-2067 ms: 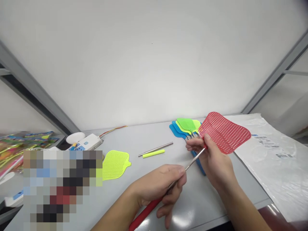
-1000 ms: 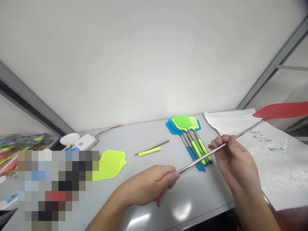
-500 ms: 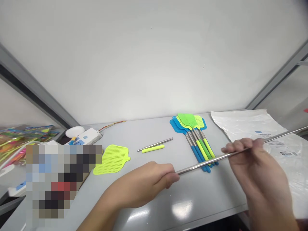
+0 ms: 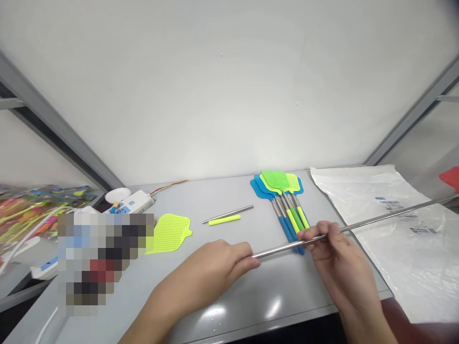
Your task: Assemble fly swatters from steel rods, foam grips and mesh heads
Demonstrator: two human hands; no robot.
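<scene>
A red fly swatter with a long, extended metal shaft (image 4: 380, 218) spans the right half of the view; its red head (image 4: 451, 177) is cut off by the right edge. My left hand (image 4: 227, 263) is closed round the lower end, hiding the handle. Pinched between thumb and fingers, the shaft also runs through my right hand (image 4: 333, 253). Just beyond that hand lies a bunch of blue, yellow and green fly swatters (image 4: 281, 200). Farther left are a loose metal rod (image 4: 229, 214), a yellow handle (image 4: 224, 220) and a yellow swatter head (image 4: 170, 234).
A white plastic mailing bag (image 4: 373, 191) with printed labels covers the right of the grey table (image 4: 201, 191). At left are a power strip (image 4: 134, 206), a white round object (image 4: 118, 195) and a heap of colourful packaged items (image 4: 32, 215). A blurred patch covers part of the table.
The red swatter's shaft has been drawn out longer, and its head has moved far right. My right hand slid outward along the shaft, then came back left in the last half second.
</scene>
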